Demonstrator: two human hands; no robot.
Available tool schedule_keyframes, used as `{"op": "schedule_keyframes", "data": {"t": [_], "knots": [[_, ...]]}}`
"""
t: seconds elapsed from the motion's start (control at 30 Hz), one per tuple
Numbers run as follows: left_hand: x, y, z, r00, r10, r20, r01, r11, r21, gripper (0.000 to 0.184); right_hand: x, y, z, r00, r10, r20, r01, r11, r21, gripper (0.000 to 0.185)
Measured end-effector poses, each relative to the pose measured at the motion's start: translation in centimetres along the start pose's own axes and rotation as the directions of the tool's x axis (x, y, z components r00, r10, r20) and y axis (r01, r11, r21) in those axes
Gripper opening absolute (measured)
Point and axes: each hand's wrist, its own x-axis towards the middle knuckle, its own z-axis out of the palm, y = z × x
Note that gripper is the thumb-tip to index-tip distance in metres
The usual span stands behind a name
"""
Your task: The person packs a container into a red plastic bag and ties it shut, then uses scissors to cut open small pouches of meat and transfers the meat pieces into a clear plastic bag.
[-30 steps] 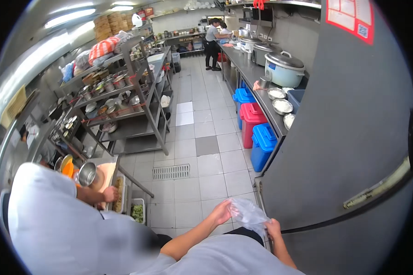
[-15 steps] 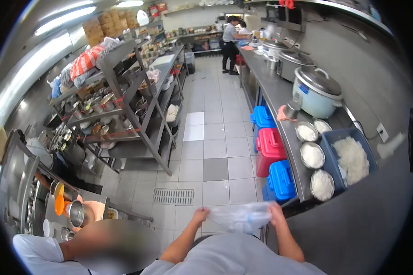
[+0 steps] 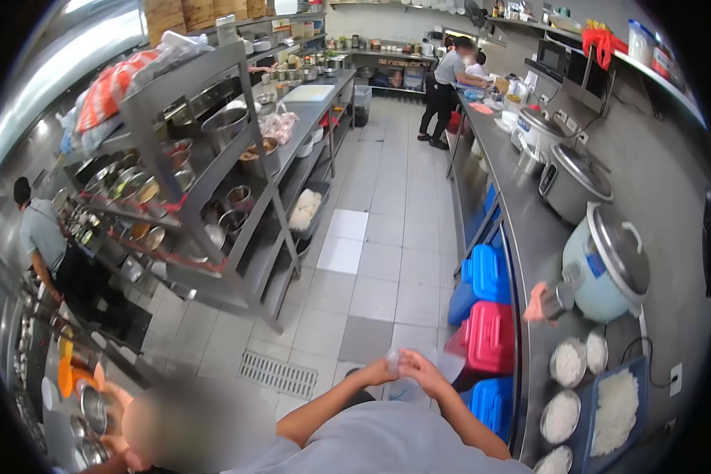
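Both hands are close together in front of my body, over the tiled floor. My left hand (image 3: 380, 370) is closed on one part of a clear plastic bag, with its fingers bunched near the bag's edge. Against it, my right hand (image 3: 420, 373) also grips the bag, fingers curled. The thin plastic bag (image 3: 449, 364) hangs partly to the right of my right hand, see-through and hard to make out. Much of it is hidden behind the fingers.
On the right, a steel counter (image 3: 521, 340) holds rice cookers (image 3: 604, 268), bowls of rice (image 3: 560, 416) and a blue rice tub (image 3: 644, 403). Blue and red lidded bins (image 3: 486, 336) stand below. Left is a steel shelf rack (image 3: 253, 276). Co-workers stand nearby, one close at lower left.
My hands have come together from holding the bag stretched wide. The bag is now gathered between them. My view has turned and tilted, moving the counter lower right.
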Motion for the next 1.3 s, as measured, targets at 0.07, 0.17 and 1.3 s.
{"op": "schedule_keyframes", "data": {"t": [0.07,0.17,1.3], "knots": [[5.3,-0.4,-5.1,0.997,-0.076,0.014,0.077,0.993,-0.088,0.052,3.9,-1.5,-3.7,0.999,0.043,-0.024,-0.044,0.998,-0.052,0.056],[11.6,0.5,-11.2,0.990,-0.140,0.033,0.144,0.947,-0.286,0.048,9.0,-3.0,-8.8,0.934,-0.091,-0.344,-0.094,0.871,-0.483,0.075],[76.6,14.7,-87.8,0.814,0.532,-0.233,-0.381,0.791,0.478,0.119,106.5,-41.5,-33.1,0.972,-0.214,0.093,0.231,0.940,-0.250,0.016]]}}
